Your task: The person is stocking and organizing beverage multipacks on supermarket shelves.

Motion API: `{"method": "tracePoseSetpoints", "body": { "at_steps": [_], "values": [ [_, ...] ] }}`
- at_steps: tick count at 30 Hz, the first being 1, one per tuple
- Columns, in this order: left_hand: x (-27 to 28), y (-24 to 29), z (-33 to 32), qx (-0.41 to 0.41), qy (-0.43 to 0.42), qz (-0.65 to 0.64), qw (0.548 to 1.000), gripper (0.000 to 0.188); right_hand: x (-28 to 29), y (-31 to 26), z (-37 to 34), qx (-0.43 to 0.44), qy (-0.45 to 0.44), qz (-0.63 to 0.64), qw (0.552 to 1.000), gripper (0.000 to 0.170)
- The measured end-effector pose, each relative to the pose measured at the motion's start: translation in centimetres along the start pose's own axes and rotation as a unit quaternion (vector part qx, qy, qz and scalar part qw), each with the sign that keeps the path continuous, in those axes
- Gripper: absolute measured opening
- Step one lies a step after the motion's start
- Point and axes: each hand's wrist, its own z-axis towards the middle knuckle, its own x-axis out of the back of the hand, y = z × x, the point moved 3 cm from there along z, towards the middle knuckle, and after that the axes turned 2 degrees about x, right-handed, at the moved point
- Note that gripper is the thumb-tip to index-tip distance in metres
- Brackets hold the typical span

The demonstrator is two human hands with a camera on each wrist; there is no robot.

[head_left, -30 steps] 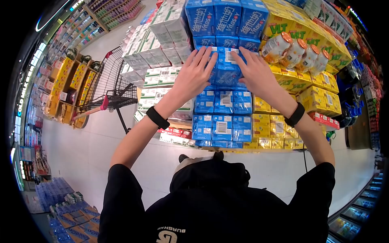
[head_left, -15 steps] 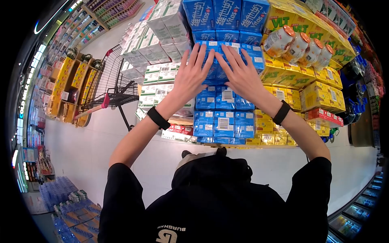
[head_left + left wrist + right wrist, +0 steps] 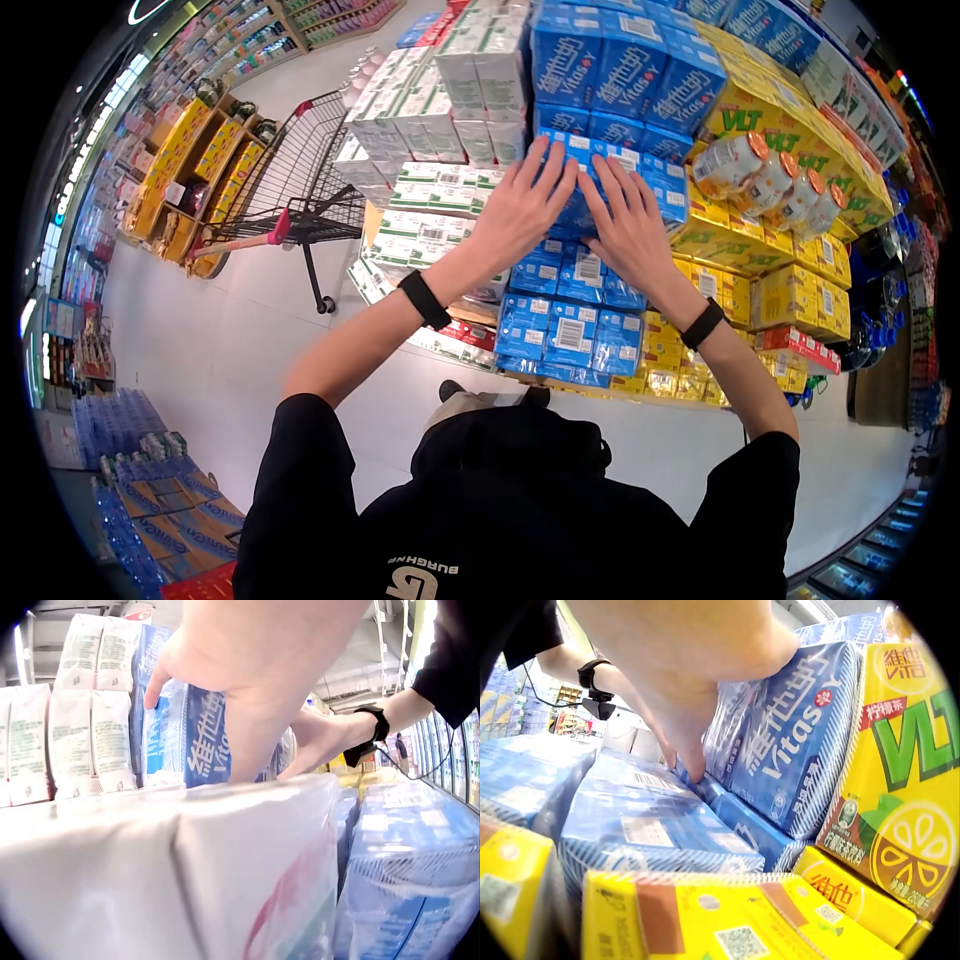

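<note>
Both hands lie on a blue shrink-wrapped pack of Vitasoy drink cartons [image 3: 665, 185] in the middle of a stepped display. The left hand [image 3: 517, 218] rests on its left part, fingers stretched forward over the top. Close beside it, the right hand [image 3: 632, 232] touches the pack with its fingers spread and straight. In the left wrist view, blue carton sides [image 3: 204, 739] show behind the left hand and thumb. The right wrist view has the right hand [image 3: 682, 645] against the upright Vitasoy face [image 3: 791, 742]. The palms hide part of the pack's front.
White carton packs [image 3: 430, 190] stand left of the blue column, yellow VLT packs [image 3: 720, 225] to its right. Several orange-capped jars [image 3: 765, 185] sit on the yellow packs. A shopping cart [image 3: 290, 190] stands at the left, and boxed water bottles [image 3: 175, 510] at the lower left.
The right hand has moved left, closer to the left hand, both staying on the blue packs. The head view has turned, so the display appears farther right and tilted.
</note>
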Motion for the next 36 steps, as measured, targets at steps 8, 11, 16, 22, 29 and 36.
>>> {"method": "tracePoseSetpoints", "body": {
  "at_steps": [8,11,16,22,29,36],
  "values": [
    [6.9,0.6,-3.1,0.067,0.073,-0.228,0.969,0.077,6.1,-5.4,-0.4,-0.052,0.041,0.148,0.987,0.08],
    [9.4,1.4,-10.1,0.062,0.169,-0.221,0.958,0.039,7.9,-10.6,-2.1,-0.025,0.03,0.221,0.975,0.064],
    [6.8,2.0,-26.3,0.181,-0.143,-0.227,0.946,0.03,5.4,-20.9,-3.4,0.003,-0.06,0.366,0.929,0.045],
    [4.4,-0.5,-49.4,0.31,-0.448,-0.205,0.813,0.036,-4.0,-33.8,-0.5,0.064,-0.187,0.451,0.87,0.035],
    [8.8,-8.8,-61.0,0.436,-0.324,-0.163,0.823,0.032,-11.0,-50.7,6.5,0.208,-0.255,0.505,0.798,0.03],
    [13.4,-11.0,-67.8,0.576,-0.301,-0.212,0.73,0.04,-13.4,-58.1,11.8,0.304,-0.294,0.478,0.77,0.027]
  ]
}}
